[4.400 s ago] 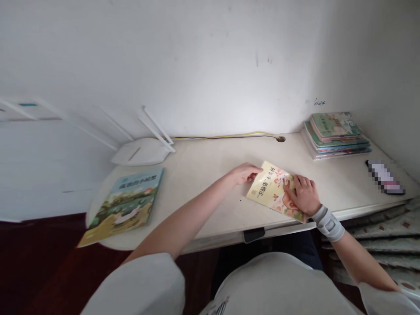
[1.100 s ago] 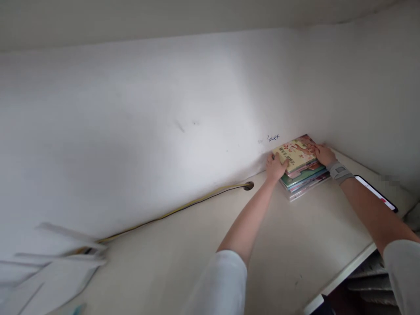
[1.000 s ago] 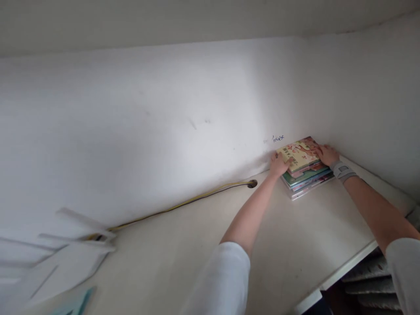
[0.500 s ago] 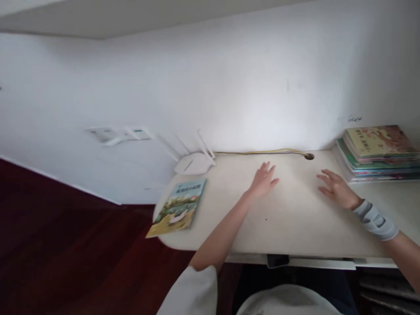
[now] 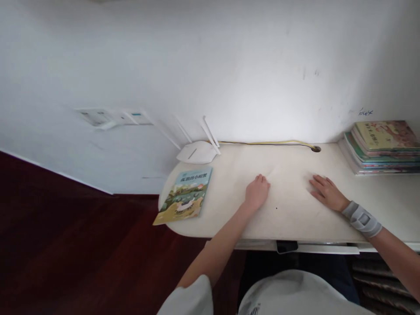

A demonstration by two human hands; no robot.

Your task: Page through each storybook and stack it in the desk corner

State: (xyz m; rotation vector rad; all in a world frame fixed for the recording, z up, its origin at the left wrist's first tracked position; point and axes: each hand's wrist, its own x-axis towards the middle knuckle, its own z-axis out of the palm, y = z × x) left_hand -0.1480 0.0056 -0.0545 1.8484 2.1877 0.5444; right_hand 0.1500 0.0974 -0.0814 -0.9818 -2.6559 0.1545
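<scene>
My left hand (image 5: 257, 191) rests on the white desk (image 5: 236, 218) with its fingers curled in, and nothing shows in it. To its right, my right hand (image 5: 329, 193) lies palm down near the desktop with fingers stretched and a little apart, holding nothing. A grey brace (image 5: 362, 218) wraps the right wrist. Left of my left hand lies a picture book (image 5: 187, 192) with a blue and yellow cover, one corner over the desk's rounded edge. A stack of books (image 5: 383, 146) stands beyond my right hand.
A white router (image 5: 198, 152) with upright antennas sits at the back left. Thin cables (image 5: 262, 143) run along the wall to a round hole (image 5: 315, 149). Wall sockets (image 5: 111, 118) are at left. A dark device (image 5: 286, 246) sits at the desk's front edge, above dark red floor (image 5: 82, 253).
My left hand has come down and its spread fingers have curled in. My right hand has lowered, still open. The camera view has shifted slightly.
</scene>
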